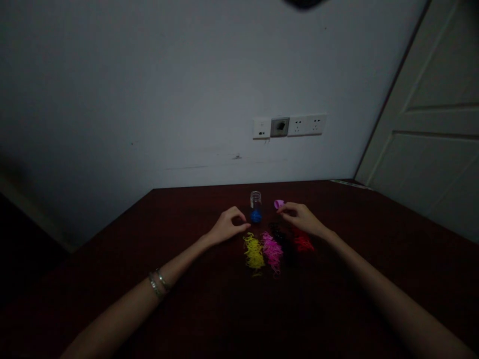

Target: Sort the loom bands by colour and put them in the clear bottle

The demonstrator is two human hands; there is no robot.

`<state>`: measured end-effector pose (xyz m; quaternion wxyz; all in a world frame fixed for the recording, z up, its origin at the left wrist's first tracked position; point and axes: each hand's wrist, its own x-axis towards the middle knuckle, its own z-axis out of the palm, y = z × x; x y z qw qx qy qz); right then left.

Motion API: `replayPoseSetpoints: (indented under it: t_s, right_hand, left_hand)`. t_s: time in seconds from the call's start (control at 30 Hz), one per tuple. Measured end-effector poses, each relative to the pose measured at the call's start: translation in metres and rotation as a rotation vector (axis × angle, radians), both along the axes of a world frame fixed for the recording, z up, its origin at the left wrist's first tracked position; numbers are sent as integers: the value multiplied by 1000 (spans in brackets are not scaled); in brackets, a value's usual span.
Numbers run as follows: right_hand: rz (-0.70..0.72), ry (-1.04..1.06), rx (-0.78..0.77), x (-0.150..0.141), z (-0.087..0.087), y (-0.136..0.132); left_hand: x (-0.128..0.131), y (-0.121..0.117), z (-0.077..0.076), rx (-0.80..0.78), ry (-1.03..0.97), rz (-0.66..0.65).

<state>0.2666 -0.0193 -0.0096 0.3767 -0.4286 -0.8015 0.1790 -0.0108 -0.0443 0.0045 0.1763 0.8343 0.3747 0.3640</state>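
Observation:
My left hand (pixel 228 225) rests low over the table, thumb and fingers curved and apart, with nothing visible between them. Just beyond its fingertips stands an uncapped clear glass jar (pixel 256 199), upright, with blue bands (pixel 256 216) in the bottom. On the right, my right hand (pixel 301 218) has thumb and index finger slightly apart. Its index fingertip is at a pink cap (pixel 278 204) lying tilted; whether they touch is unclear. Between my arms lie piles of thin rubber bands: yellow (pixel 254 253), pink (pixel 272 250), black (pixel 277 233) and red (pixel 302 241), the last partly behind my right wrist.
The dark reddish table (pixel 209 309) meets a pale wall (pixel 187 99) at its back edge. Sockets (pixel 305 125) are set in the wall above it. A white panelled door (pixel 437 124) stands at the right. The light is dim.

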Motion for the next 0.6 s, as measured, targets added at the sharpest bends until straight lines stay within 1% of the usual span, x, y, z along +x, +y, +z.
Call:
replayPoseSetpoints:
  t_s: [0.1,0.17,0.3,0.5,0.6]
  right_hand:
    - [5,-4,3,-1,-1,0]
    - [0,-16,10,-2,0,-1]
    - [-4,-39,26,-2,0,0]
    - [-4,-33,10,-2,0,0]
    - [-6,-35,5,-2,0,-1]
  left_hand:
    - [1,-26,6,-29,163,-206]
    - [3,-37,7,-21,240,-277]
    - [4,-50,5,-22,324,-300]
    - [5,-62,6,-37,318,-354]
    - [5,-65,3,-48,320,-368]
